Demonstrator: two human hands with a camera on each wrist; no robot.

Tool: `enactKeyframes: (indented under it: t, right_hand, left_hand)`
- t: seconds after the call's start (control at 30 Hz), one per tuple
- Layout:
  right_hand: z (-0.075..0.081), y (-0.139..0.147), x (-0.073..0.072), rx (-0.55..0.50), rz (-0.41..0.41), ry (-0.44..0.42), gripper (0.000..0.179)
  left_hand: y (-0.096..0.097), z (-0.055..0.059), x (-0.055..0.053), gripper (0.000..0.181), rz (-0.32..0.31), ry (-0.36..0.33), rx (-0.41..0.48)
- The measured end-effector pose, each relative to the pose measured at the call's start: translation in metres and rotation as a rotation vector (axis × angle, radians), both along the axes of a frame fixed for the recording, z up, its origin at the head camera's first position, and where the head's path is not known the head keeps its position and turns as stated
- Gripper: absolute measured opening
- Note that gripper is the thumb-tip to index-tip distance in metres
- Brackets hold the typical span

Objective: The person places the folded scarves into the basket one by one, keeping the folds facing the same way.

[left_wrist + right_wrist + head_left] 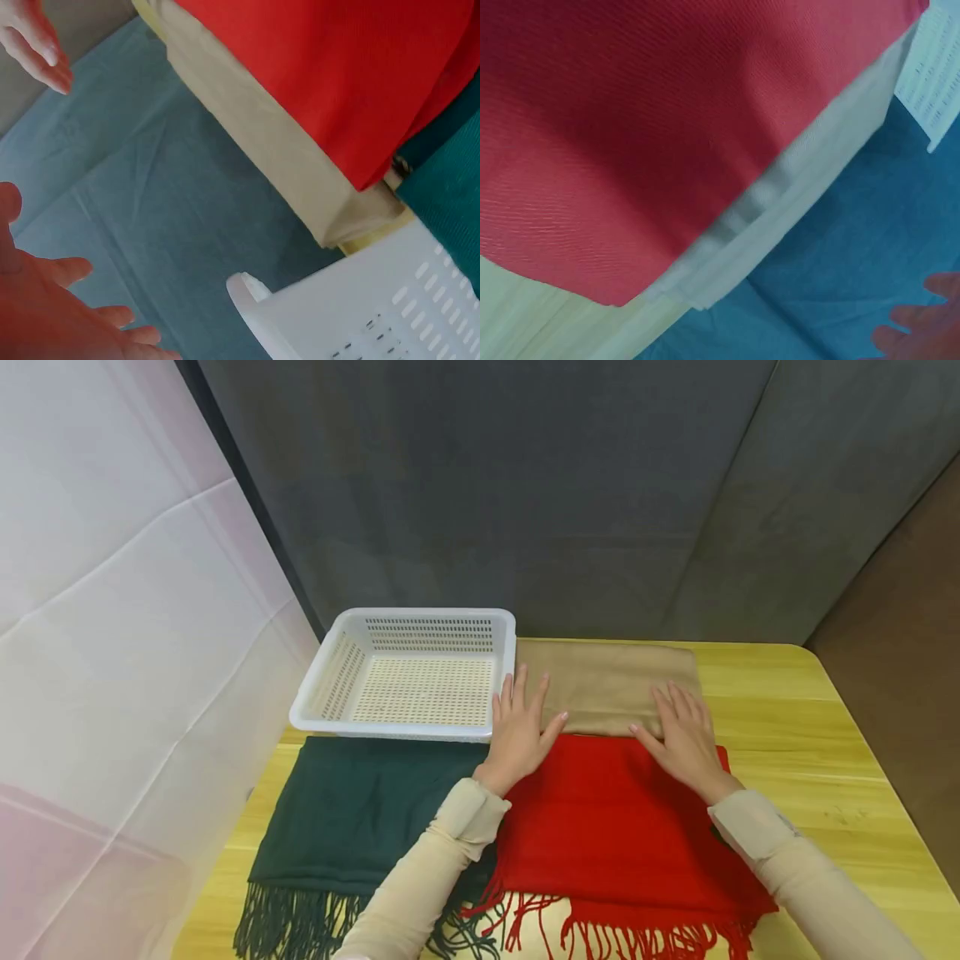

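Observation:
My left hand (pixel 517 739), fingers spread and straight, is over the line where a folded red scarf (pixel 607 835) meets a folded beige cloth (pixel 600 677). Its fingertips overlap the right rim of a white plastic basket (pixel 405 727) in the head view. To the right, my right hand (pixel 684 743) spreads its fingers above the beige cloth's near right part. Neither hand grips anything. The red scarf lies flat with its fringe toward me. In the left wrist view, the left hand (pixel 52 307) appears apart from the cloths, and its palm holds nothing.
A folded dark green fringed scarf (pixel 375 810) lies in front of the basket, left of the red one. Wood-grain tabletop (pixel 810 760) shows on the right. A dark grey panel (pixel 510 502) stands behind the table, and white sheeting (pixel 150 635) hangs at left.

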State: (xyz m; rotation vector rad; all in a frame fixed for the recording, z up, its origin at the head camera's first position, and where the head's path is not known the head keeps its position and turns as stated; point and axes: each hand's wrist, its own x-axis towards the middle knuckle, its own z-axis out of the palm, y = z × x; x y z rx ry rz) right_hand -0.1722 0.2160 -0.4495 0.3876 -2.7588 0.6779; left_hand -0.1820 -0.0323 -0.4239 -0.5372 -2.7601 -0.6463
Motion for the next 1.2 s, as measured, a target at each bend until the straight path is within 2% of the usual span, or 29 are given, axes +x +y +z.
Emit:
enactKeyframes:
  t: [0.27,0.57,0.87,1.2]
  right_hand:
    - [0.002,0.019,0.016,-0.07,-0.038,0.013,0.069]
    - [0.006,0.04,0.029,-0.187,-0.073,-0.067,0.069]
    - [0.007,0.045,0.041,-0.255,-0.093,-0.109,0.071]
    - [-0.002,0.051,0.056,-0.277,-0.118,-0.104,0.069]
  left_hand:
    - [-0.005,-0.003,0.027,0.062,-0.084,-0.013,0.083]
    - [-0.013,-0.002,0.05,0.059,-0.144,0.032,0.2]
    - [-0.023,-0.004,0.056,0.055,-0.135,0.066,0.255]
    - [-0.029,-0.017,0.064,0.04,-0.102,0.132,0.294]
